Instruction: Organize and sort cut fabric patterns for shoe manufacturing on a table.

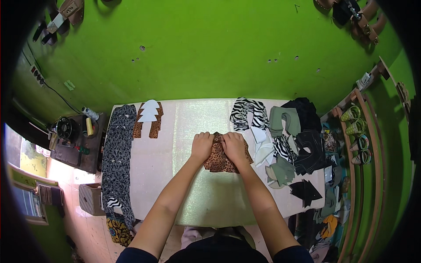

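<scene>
A brown leopard-print fabric piece [222,160] lies on the pale table in front of me, gathered at its far end. My left hand [202,146] is closed on its far left edge. Close beside it, my right hand [233,145] grips the same fabric, with its fingers curled at the top. The cloth hangs toward me between and below both hands, and its near edge rests on the table. The fingertips are partly hidden by the hands and folds.
Zebra-print [248,111], green [283,120] and black [308,153] cut pieces lie at the right. A long patterned cloth [117,158] covers the left edge. Near it, a white template [150,111] tops more leopard pieces. A wooden shoe rack [368,175] stands far right.
</scene>
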The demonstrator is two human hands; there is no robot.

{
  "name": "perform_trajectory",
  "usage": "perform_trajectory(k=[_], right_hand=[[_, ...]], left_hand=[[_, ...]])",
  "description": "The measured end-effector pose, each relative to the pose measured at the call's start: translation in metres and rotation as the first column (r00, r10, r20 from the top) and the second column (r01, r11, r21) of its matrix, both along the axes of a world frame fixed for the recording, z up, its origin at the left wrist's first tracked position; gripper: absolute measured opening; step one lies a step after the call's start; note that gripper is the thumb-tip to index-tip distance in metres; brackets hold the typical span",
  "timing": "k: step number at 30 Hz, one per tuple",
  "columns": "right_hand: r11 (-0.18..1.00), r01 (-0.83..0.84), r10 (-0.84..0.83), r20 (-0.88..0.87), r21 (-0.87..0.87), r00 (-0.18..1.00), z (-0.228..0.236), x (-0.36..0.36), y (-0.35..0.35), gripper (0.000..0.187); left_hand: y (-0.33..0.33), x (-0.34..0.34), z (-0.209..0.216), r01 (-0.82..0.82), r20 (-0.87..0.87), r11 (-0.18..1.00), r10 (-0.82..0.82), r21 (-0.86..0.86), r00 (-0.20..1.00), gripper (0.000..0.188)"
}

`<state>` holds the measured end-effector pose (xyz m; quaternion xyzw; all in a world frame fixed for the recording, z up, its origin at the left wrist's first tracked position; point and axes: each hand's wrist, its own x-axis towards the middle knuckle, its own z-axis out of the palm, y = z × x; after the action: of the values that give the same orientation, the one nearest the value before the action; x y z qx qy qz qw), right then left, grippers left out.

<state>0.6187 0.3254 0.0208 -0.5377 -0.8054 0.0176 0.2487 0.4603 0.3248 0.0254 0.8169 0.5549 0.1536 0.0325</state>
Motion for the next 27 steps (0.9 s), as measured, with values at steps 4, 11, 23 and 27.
perform_trajectory(k=[4,11,23,27], right_hand=[[0.997,-0.079,0.076,-0.112,-0.021,0.991,0.012,0.013,-0.015,0.01],[0.99,-0.071,0.019,-0.383,-0.123,0.924,0.068,0.039,-0.057,0.013],[0.728,-0.291,-0.226,-0.619,-0.62,0.752,-0.005,0.105,-0.137,0.017],[0.703,-0.173,-0.217,-0.44,-0.69,0.871,-0.016,0.103,-0.153,0.019]], left_hand=[[-0.015,-0.005,0.022,0.021,0.039,1.0,-0.02,-0.001,0.999,0.013],[-0.056,-0.007,0.083,-0.019,0.415,0.997,0.048,-0.074,0.909,0.016],[-0.154,0.017,0.013,0.07,0.564,0.827,0.316,-0.558,0.763,0.02],[-0.172,0.03,-0.008,0.062,0.523,0.854,0.257,-0.517,0.813,0.021]])
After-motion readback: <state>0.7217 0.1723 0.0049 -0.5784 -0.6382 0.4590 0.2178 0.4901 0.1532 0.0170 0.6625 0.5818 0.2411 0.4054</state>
